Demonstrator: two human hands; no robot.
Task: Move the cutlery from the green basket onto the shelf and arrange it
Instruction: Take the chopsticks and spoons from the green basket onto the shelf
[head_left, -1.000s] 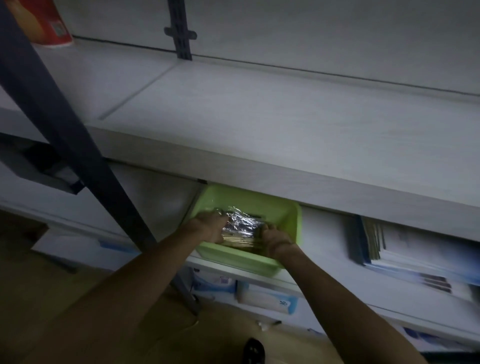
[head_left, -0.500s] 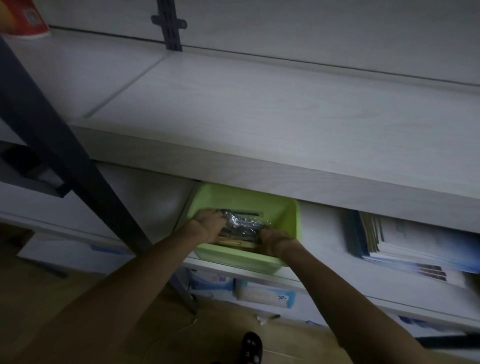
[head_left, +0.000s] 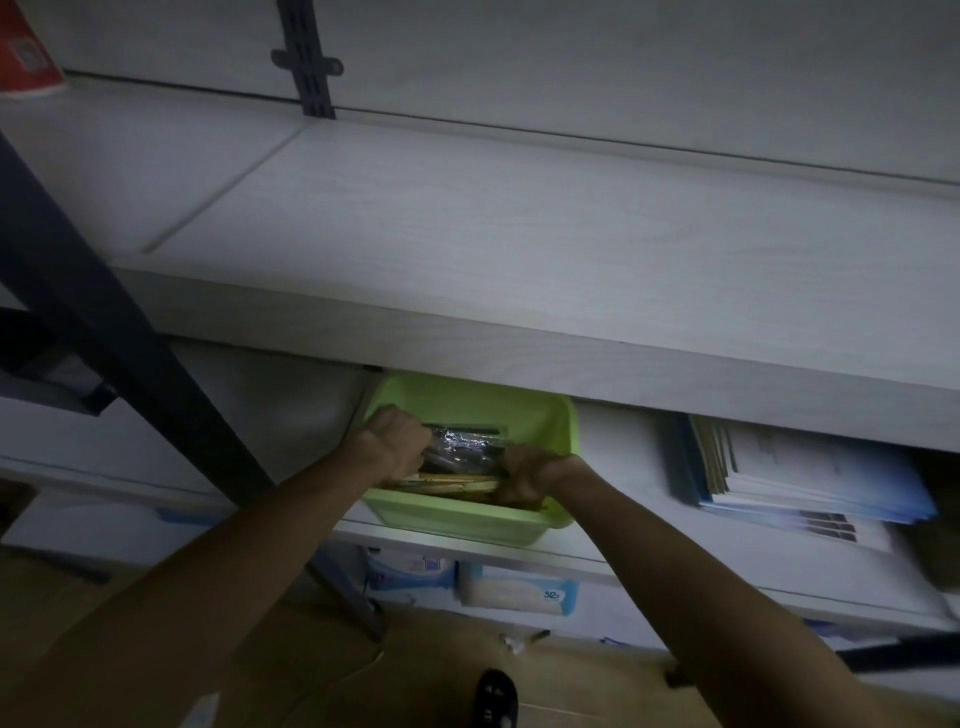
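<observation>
Head view: hands (head_left: 400, 441) deeper in basket (head_left: 563, 421).

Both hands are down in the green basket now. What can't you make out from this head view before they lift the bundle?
- Fingertips of left hand and right hand: curled into the green basket, hidden by knuckles.
- Shiny wrapped bundle: too dim and crinkled to tell its contents or count pieces.
- Pale sticks beneath: ends covered by both hands.
- Basket's rear: hidden under the upper shelf.
</observation>
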